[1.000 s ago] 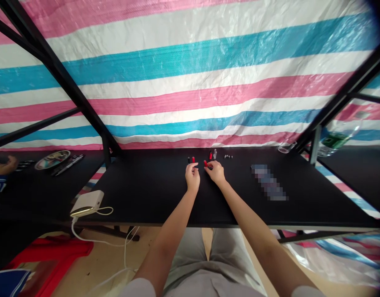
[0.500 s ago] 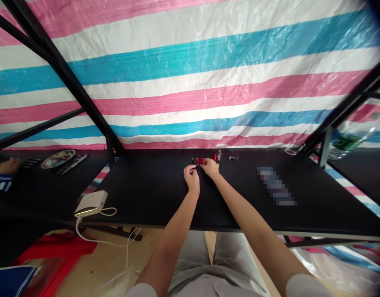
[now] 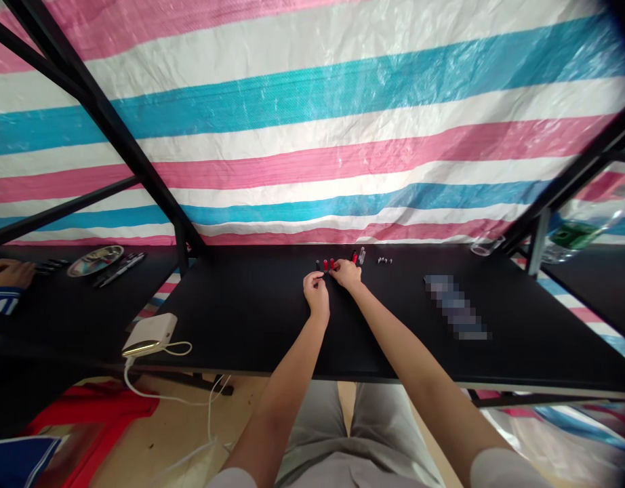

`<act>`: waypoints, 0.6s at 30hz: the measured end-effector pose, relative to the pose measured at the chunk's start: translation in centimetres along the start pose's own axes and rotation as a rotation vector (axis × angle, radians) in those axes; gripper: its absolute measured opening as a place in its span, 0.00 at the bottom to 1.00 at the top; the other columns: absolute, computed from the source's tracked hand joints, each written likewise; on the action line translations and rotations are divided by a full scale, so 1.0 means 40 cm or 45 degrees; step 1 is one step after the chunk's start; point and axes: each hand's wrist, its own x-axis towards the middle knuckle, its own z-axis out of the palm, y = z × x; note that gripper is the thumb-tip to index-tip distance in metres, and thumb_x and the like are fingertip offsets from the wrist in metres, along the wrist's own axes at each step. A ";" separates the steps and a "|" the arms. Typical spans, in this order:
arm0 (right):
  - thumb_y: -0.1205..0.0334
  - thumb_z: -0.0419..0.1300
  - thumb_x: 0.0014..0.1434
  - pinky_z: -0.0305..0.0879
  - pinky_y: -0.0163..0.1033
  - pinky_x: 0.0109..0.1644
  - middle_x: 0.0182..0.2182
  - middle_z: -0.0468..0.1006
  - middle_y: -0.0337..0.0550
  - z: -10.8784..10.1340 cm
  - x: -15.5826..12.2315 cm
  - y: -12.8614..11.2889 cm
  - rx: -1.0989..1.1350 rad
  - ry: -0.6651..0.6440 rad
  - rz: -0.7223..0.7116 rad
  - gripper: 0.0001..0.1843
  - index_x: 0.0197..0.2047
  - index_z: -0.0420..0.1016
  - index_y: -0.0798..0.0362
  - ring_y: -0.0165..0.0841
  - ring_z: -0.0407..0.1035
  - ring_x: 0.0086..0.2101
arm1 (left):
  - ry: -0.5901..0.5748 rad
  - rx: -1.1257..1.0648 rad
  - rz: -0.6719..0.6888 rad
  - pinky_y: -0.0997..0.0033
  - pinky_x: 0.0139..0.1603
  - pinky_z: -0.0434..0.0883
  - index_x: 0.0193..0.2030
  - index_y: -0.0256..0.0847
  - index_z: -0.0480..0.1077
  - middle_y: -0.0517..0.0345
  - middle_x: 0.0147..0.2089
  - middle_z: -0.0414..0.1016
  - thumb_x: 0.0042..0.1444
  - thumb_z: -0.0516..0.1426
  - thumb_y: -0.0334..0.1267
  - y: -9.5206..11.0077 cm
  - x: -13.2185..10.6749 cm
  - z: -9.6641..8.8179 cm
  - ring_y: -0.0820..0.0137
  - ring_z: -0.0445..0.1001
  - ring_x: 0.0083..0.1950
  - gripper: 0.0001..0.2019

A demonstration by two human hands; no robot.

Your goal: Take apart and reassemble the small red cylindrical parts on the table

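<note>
My left hand (image 3: 316, 290) rests on the black table (image 3: 251, 318), its fingers curled in a pinch close to a small black cap-like piece (image 3: 317, 265). Just right of it, my right hand (image 3: 347, 275) has its fingertips pinched at a small red piece (image 3: 331, 264) standing beside another red piece (image 3: 325, 265). What, if anything, sits inside the left pinch is too small to see. Further right stand a red piece (image 3: 354, 257) and a clear piece (image 3: 362, 255), then several tiny dark bits (image 3: 384, 260).
A white power bank (image 3: 148, 334) with a cable lies at the table's front left. A blurred flat object (image 3: 455, 307) lies to the right. A clear cup (image 3: 486, 244) and a bottle (image 3: 571, 234) stand at far right. Another person's hand (image 3: 10, 273) is near a metal dish (image 3: 95, 260).
My right hand moved left from the middle of the row and brought a red piece beside the black and red ones. The left hand stayed pinched in place.
</note>
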 end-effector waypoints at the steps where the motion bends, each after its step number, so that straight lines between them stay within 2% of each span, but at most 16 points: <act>1: 0.56 0.60 0.49 0.56 0.45 0.47 0.37 0.75 0.41 -0.004 -0.002 0.004 -0.018 0.007 -0.016 0.10 0.36 0.73 0.48 0.37 0.66 0.43 | -0.003 0.010 0.002 0.70 0.42 0.69 0.31 0.38 0.68 0.54 0.40 0.69 0.47 0.49 0.26 0.002 -0.001 0.000 0.73 0.70 0.38 0.09; 4: 0.57 0.60 0.49 0.57 0.46 0.47 0.36 0.74 0.42 -0.020 -0.020 0.027 -0.002 0.068 -0.061 0.11 0.37 0.73 0.49 0.38 0.65 0.42 | -0.024 0.072 0.046 0.71 0.41 0.69 0.33 0.38 0.68 0.55 0.39 0.69 0.47 0.49 0.25 0.012 -0.004 -0.003 0.73 0.70 0.37 0.10; 7: 0.59 0.55 0.53 0.59 0.42 0.44 0.35 0.74 0.43 -0.037 -0.054 0.071 0.194 0.256 -0.153 0.09 0.37 0.72 0.51 0.35 0.66 0.39 | -0.113 0.194 0.199 0.70 0.41 0.68 0.34 0.39 0.68 0.55 0.37 0.69 0.48 0.49 0.25 0.026 -0.014 -0.004 0.73 0.69 0.35 0.10; 9: 0.59 0.50 0.56 0.61 0.39 0.42 0.36 0.73 0.45 -0.043 -0.079 0.107 0.392 0.448 -0.221 0.12 0.39 0.70 0.53 0.32 0.67 0.36 | -0.265 0.299 0.372 0.67 0.44 0.68 0.37 0.40 0.68 0.55 0.37 0.70 0.49 0.49 0.24 0.035 -0.025 0.002 0.72 0.69 0.36 0.12; 11: 0.58 0.48 0.57 0.63 0.37 0.40 0.37 0.73 0.46 -0.043 -0.100 0.140 0.579 0.566 -0.221 0.14 0.41 0.69 0.55 0.31 0.67 0.34 | -0.475 0.419 0.537 0.65 0.47 0.67 0.43 0.40 0.67 0.54 0.38 0.71 0.49 0.50 0.25 0.042 -0.036 0.016 0.70 0.69 0.38 0.15; 14: 0.57 0.48 0.56 0.64 0.37 0.39 0.37 0.73 0.47 -0.036 -0.115 0.178 0.755 0.652 -0.106 0.15 0.42 0.68 0.56 0.31 0.67 0.32 | -0.726 0.606 0.645 0.62 0.47 0.66 0.54 0.40 0.61 0.49 0.42 0.71 0.49 0.52 0.26 0.049 -0.042 0.054 0.64 0.69 0.43 0.23; 18: 0.56 0.49 0.55 0.66 0.39 0.39 0.36 0.73 0.48 -0.022 -0.107 0.207 0.857 0.680 0.085 0.17 0.43 0.67 0.56 0.32 0.67 0.33 | -0.842 0.763 0.593 0.63 0.44 0.67 0.59 0.39 0.55 0.45 0.43 0.70 0.47 0.54 0.28 0.051 -0.024 0.117 0.60 0.70 0.43 0.30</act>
